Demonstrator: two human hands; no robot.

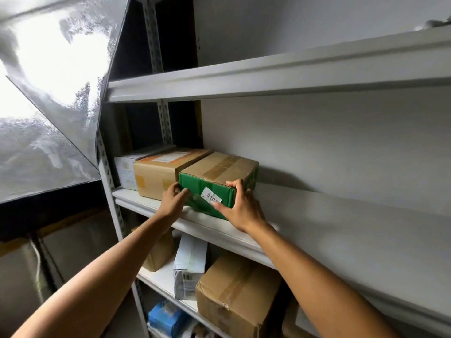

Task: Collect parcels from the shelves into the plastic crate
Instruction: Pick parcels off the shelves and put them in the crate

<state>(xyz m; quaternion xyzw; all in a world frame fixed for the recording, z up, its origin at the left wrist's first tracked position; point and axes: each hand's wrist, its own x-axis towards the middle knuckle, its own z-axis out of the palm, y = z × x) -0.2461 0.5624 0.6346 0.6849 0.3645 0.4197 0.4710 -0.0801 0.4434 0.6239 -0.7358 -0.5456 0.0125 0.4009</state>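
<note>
A cardboard parcel with a green front face and a white label (214, 181) sits on the middle shelf (317, 211) of a grey metal rack. My left hand (173, 198) grips its left front corner, fingers curled round the edge. My right hand (240, 206) grips its right front corner, thumb across the green face and fingers over the top edge. Left of it stand a plain brown parcel (158, 174) and a white box (125, 172). No plastic crate is in view.
The shelf below holds a large taped brown box (234, 296), a white bagged parcel (189, 267) and a small brown box (158, 254). A blue packet (166, 315) lies lower down. The upper shelf (268, 76) overhangs. A bright window (48, 81) is at left.
</note>
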